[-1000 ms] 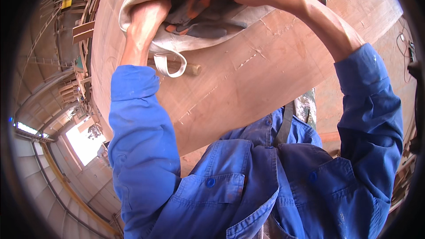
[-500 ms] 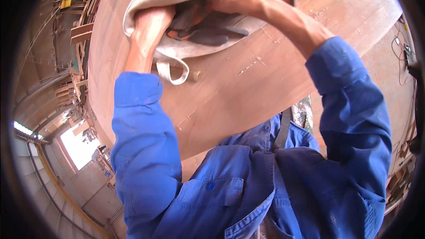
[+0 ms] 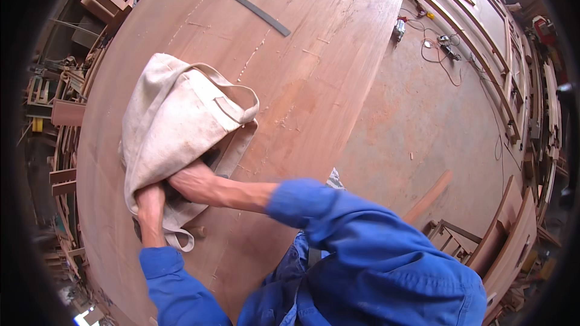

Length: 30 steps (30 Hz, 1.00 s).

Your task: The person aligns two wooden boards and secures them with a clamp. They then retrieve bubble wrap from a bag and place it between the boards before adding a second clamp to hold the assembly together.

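Note:
A cream canvas bag [image 3: 175, 115] with cloth handles lies on a large reddish-brown wooden panel [image 3: 290, 102]. My left hand [image 3: 149, 198] reaches into its mouth from the near side, fingers out of sight under the cloth. From the right my right hand [image 3: 190, 181] goes into the same opening, its fingers covered too. Something dark [image 3: 211, 157] shows just past my right wrist in the bag, its kind unclear. The end of a round wooden piece [image 3: 197, 230] sticks out beside the lower handle loop.
A dark L-shaped square [image 3: 263, 14] lies farther up the panel. On the floor to the right are corded power tools [image 3: 447, 47] and cables. Long wooden frames [image 3: 483, 42] stand beyond them. Boards [image 3: 504, 229] lean at the lower right; stacked timber [image 3: 66, 115] lines the left.
The view has swung, so the whole bag and more floor now show. Both hands stay inside the bag. Dark and orange items seen at its mouth before are now mostly hidden.

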Each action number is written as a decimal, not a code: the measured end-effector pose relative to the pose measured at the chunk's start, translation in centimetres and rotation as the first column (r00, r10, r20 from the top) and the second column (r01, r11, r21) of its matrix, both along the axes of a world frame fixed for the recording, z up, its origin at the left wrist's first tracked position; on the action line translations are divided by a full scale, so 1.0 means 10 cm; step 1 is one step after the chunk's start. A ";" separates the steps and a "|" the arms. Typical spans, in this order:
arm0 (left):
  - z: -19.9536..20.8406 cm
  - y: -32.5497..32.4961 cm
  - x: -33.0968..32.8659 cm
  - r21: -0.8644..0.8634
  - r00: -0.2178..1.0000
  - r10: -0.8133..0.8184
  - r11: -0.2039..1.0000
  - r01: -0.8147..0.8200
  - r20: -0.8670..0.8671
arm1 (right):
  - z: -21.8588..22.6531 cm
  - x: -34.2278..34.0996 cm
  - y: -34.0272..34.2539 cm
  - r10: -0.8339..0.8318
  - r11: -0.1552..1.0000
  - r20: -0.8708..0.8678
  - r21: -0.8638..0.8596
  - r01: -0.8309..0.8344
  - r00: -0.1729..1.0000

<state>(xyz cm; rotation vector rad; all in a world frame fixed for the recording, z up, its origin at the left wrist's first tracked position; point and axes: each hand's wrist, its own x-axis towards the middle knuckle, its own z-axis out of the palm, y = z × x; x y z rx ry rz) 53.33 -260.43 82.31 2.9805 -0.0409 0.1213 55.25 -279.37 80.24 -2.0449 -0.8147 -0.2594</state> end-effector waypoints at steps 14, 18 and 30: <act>0.82 -2.89 -0.73 0.011 0.980 0.198 0.980 -0.198 0.023 | 0.04 -1.21 -4.75 0.390 -0.101 -0.569 0.754 0.648 0.724; 0.87 -3.98 -0.18 -0.469 0.976 0.094 0.883 0.009 0.195 | 0.24 -0.82 -5.32 0.502 -0.105 -0.444 0.821 0.561 0.743; 0.82 -8.85 1.14 -0.945 0.741 -0.619 -0.009 0.326 0.261 | 1.24 0.63 -7.51 -0.262 0.542 -0.448 0.665 0.514 0.855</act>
